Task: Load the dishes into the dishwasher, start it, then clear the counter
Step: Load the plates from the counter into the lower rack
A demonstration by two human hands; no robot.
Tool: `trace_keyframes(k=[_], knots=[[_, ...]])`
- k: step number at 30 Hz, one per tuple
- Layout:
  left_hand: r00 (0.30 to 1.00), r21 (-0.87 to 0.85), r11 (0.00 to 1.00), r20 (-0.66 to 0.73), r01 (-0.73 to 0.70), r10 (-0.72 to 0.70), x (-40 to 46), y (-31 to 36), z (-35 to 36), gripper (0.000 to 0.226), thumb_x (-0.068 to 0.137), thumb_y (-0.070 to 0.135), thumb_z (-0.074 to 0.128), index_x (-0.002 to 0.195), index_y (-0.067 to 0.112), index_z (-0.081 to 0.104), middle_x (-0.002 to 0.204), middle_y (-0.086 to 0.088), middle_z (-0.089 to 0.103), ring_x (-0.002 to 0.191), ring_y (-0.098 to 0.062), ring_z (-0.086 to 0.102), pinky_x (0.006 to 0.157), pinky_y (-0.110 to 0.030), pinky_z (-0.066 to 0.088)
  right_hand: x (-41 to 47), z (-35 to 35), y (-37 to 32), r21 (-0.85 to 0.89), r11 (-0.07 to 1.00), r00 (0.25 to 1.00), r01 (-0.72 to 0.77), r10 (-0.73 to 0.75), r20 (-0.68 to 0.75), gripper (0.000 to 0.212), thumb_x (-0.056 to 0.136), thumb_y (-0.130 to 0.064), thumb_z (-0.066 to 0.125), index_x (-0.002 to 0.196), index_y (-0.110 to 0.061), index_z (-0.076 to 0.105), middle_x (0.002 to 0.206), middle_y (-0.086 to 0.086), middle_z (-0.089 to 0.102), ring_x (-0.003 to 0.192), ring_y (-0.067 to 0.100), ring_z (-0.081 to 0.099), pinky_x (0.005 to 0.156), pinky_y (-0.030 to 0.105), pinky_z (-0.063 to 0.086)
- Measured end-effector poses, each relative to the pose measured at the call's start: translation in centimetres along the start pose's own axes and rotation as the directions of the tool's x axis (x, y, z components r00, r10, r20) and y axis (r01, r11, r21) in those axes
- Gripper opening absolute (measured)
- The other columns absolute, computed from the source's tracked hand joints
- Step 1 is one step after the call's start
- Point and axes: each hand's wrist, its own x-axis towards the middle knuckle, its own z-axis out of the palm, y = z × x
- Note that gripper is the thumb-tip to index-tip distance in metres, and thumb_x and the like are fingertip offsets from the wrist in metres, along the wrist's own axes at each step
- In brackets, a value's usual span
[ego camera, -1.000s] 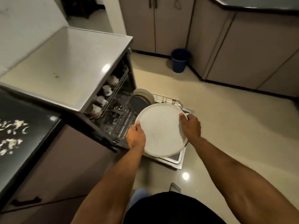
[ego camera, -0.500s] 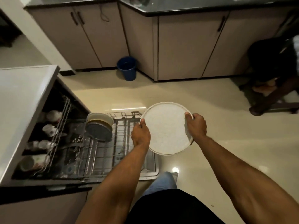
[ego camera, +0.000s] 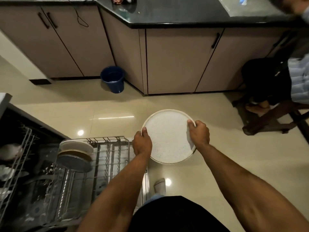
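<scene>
No brand, label or writing can be read anywhere in the view. The person holds a round, speckled white plate (ego camera: 168, 136) level above the cream tiled floor (ego camera: 209, 164), to the right of the pulled-out lower rack (ego camera: 107, 154) of the open dishwasher (ego camera: 33, 173). The plate's left rim sits just beside the rack's right edge; on its other sides there is open floor as far as the cabinets (ego camera: 175, 61). The left hand (ego camera: 142, 144) grips the plate's left rim, thumb on top and fingers curled beneath. The right hand (ego camera: 199, 133) grips the right rim in like manner, thumb laid over the edge. Three plates (ego camera: 75, 154) stand upright at the rack's far left end, leaving the wire slots to their right unfilled. A blue bucket (ego camera: 113, 79) stands on the floor against the corner cabinets, well apart from the plate.
</scene>
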Motion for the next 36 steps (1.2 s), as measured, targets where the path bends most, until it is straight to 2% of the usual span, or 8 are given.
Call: trace_keyframes(k=[6, 9, 12, 18, 23, 29, 36], knots=[[0.999, 0.054, 0.999, -0.031, -0.008, 0.010, 5.3, 6.3, 3.2, 0.052, 0.103, 0.045, 0.033, 0.109, 0.001, 0.061, 0.109, -0.017, 0.065, 0.100, -0.035, 0.059, 0.079, -0.036, 0.043, 8.2, 0.2, -3.5, 0.013, 1.000, 1.000, 0.023, -0.023, 0.013, 0.045, 0.097, -0.045, 0.050, 0.063, -0.018, 0.037, 0.080, 0.007, 0.055, 0.078, 0.029, 0.052, 0.068, 0.032, 0.037], [0.999, 0.034, 0.999, -0.048, 0.005, -0.004, 7.6, 8.8, 4.6, 0.051, 0.103, 0.045, 0.034, 0.107, 0.002, 0.061, 0.107, -0.016, 0.065, 0.095, -0.032, 0.059, 0.082, -0.037, 0.046, 12.0, 0.4, -4.9, 0.022, 0.999, 0.999, 0.043, -0.044, 0.029, 0.045, 0.097, -0.044, 0.050, 0.063, -0.019, 0.036, 0.081, 0.007, 0.055, 0.077, 0.027, 0.050, 0.068, 0.031, 0.036], [0.997, 0.008, 1.000, -0.077, 0.012, -0.011, 9.6, 11.0, 6.0, 0.051, 0.103, 0.045, 0.034, 0.105, 0.002, 0.061, 0.104, -0.014, 0.064, 0.087, -0.024, 0.055, 0.078, -0.033, 0.043, 15.7, 0.9, -6.4, 0.033, 0.997, 0.996, 0.066, -0.068, 0.063, 0.043, 0.097, -0.043, 0.050, 0.063, -0.020, 0.037, 0.080, 0.006, 0.055, 0.076, 0.027, 0.050, 0.067, 0.031, 0.036], [0.986, 0.020, 0.999, -0.161, 0.051, -0.047, 13.6, 14.6, 8.3, 0.051, 0.103, 0.044, 0.033, 0.106, 0.001, 0.062, 0.103, -0.015, 0.064, 0.085, -0.024, 0.052, 0.075, -0.032, 0.041, 22.7, 2.3, -9.7, 0.016, 0.992, 0.978, 0.125, -0.126, 0.163, 0.036, 0.097, -0.044, 0.049, 0.080, -0.012, 0.054, 0.087, 0.009, 0.062, 0.081, 0.030, 0.057, 0.068, 0.029, 0.038], [0.953, -0.028, 0.987, -0.257, 0.159, -0.160, 17.4, 18.2, 10.7, 0.053, 0.103, 0.046, 0.032, 0.101, 0.002, 0.061, 0.100, -0.014, 0.064, 0.084, -0.026, 0.053, 0.076, -0.034, 0.042, 30.0, 3.6, -14.1, -0.018, 0.969, 0.928, 0.246, -0.230, 0.293, 0.034, 0.097, -0.044, 0.048, 0.090, -0.012, 0.060, 0.096, 0.014, 0.067, 0.090, 0.034, 0.060, 0.070, 0.031, 0.039], [0.895, -0.078, 0.971, -0.377, 0.227, -0.240, 22.4, 21.5, 10.8, 0.054, 0.103, 0.046, 0.032, 0.106, 0.001, 0.061, 0.105, -0.016, 0.065, 0.089, -0.029, 0.056, 0.074, -0.035, 0.042, 35.5, 6.7, -20.1, -0.016, 0.937, 0.865, 0.348, -0.315, 0.390, 0.039, 0.097, -0.043, 0.048, 0.080, -0.009, 0.055, 0.084, 0.010, 0.063, 0.082, 0.032, 0.058, 0.067, 0.032, 0.039], [0.801, -0.186, 0.934, -0.480, 0.305, -0.357, 29.1, 21.7, 8.3, 0.054, 0.103, 0.046, 0.031, 0.108, 0.001, 0.060, 0.109, -0.017, 0.064, 0.098, -0.034, 0.058, 0.073, -0.034, 0.037, 38.3, 13.7, -27.9, -0.006, 0.883, 0.755, 0.469, -0.397, 0.522, 0.039, 0.098, -0.043, 0.046, 0.086, -0.009, 0.059, 0.087, 0.008, 0.063, 0.082, 0.029, 0.057, 0.070, 0.030, 0.038]])
